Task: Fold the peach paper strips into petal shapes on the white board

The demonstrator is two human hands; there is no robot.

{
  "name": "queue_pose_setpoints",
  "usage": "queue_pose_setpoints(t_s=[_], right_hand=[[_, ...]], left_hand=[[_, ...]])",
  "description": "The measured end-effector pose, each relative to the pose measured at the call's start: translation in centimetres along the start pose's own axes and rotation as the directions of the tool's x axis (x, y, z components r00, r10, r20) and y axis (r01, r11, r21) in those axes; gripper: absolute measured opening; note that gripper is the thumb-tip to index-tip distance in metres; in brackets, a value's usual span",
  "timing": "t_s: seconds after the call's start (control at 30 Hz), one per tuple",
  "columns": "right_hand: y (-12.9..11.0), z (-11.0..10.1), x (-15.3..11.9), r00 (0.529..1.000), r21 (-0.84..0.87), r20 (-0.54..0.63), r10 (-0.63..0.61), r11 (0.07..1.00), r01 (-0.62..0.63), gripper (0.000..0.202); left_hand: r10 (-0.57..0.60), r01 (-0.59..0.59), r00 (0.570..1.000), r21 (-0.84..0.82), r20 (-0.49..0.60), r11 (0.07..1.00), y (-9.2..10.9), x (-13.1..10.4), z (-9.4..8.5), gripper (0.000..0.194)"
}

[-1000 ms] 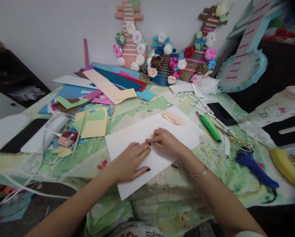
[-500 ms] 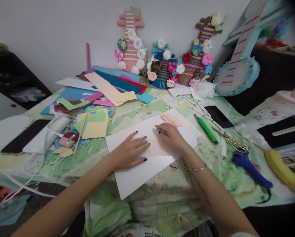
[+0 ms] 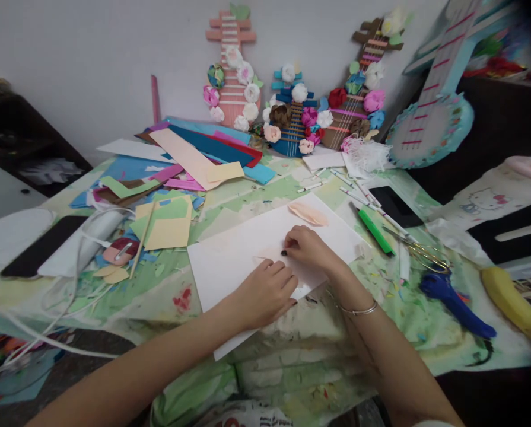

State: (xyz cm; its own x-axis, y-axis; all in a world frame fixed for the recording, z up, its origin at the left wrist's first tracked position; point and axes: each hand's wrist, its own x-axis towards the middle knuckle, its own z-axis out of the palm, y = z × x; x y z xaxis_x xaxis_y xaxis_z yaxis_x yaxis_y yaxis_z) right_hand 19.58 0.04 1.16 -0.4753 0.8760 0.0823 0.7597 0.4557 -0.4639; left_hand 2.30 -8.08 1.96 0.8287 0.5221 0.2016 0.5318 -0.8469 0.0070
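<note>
A large white sheet lies at a slant on the table in front of me. My left hand rests on its lower part, fingers curled over a pale peach paper that my hands mostly cover. Just to the right and above, my right hand has its fingers bent in a pinch at the peach paper's upper edge. A folded peach paper piece sits near the top corner of the sheet, beyond my right hand.
Coloured paper strips and a yellow sheet lie left. A green cutter, gold scissors and a blue glue gun lie right. Paper instruments with flowers lean on the wall.
My left hand has slid right and its spread fingers have curled in over the peach paper. The fingers of my right hand have drawn together. The view has shifted slightly.
</note>
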Motion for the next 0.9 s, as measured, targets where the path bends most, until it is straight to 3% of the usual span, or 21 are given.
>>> queue_pose_setpoints(t_s=[0.13, 0.27, 0.33, 0.43, 0.53, 0.63, 0.73, 0.83, 0.9], right_hand=[[-0.4, 0.3, -0.1, 1.000, -0.028, 0.016, 0.013, 1.000, -0.013, 0.008], [-0.6, 0.7, -0.3, 0.998, -0.035, 0.016, 0.068, 0.997, -0.067, 0.005], [-0.7, 0.6, -0.4, 0.996, -0.016, 0.027, 0.083, 0.996, -0.082, 0.004], [-0.9, 0.0, -0.7, 0.995, 0.077, 0.047, 0.088, 0.993, -0.091, 0.012], [-1.1, -0.8, -1.0, 0.995, 0.281, 0.067, 0.079, 0.955, -0.095, 0.018], [-1.5, -1.3, -1.1, 0.993, 0.513, 0.099, 0.064, 0.852, -0.106, 0.013], [-1.9, -1.1, -1.0, 0.981, 0.726, 0.135, 0.142, 0.659, -0.195, 0.014], [-2.2, -0.5, -0.8, 0.948, 0.862, 0.213, 0.238, 0.410, -0.297, 0.018], [-2.2, -0.3, -0.7, 0.931, 0.892, 0.265, 0.250, 0.302, -0.335, 0.018]], left_hand=[[-0.077, 0.075, 0.997, 0.096, 0.021, 0.993, 1.7, 1.3, 0.2, 0.036], [-0.267, 0.271, 0.963, 0.149, -0.047, 0.951, 3.5, 1.8, 0.9, 0.034], [-0.299, 0.306, 0.952, 0.154, -0.069, 0.940, 4.1, 1.8, 1.3, 0.028], [-0.279, 0.293, 0.954, 0.150, -0.112, 0.944, 4.3, 1.3, 1.6, 0.026], [-0.183, 0.215, 0.965, 0.170, -0.186, 0.962, 3.8, 0.0, 1.6, 0.021], [-0.136, 0.196, 0.943, 0.175, -0.303, 0.965, 3.1, -1.7, 1.0, 0.028], [-0.233, 0.283, 0.916, 0.116, -0.327, 0.952, 2.1, -2.9, 0.2, 0.046], [-0.260, 0.300, 0.914, 0.089, -0.312, 0.950, 0.7, -3.3, -0.1, 0.040], [-0.234, 0.279, 0.914, 0.096, -0.332, 0.955, -0.4, -3.3, 0.0, 0.031]])
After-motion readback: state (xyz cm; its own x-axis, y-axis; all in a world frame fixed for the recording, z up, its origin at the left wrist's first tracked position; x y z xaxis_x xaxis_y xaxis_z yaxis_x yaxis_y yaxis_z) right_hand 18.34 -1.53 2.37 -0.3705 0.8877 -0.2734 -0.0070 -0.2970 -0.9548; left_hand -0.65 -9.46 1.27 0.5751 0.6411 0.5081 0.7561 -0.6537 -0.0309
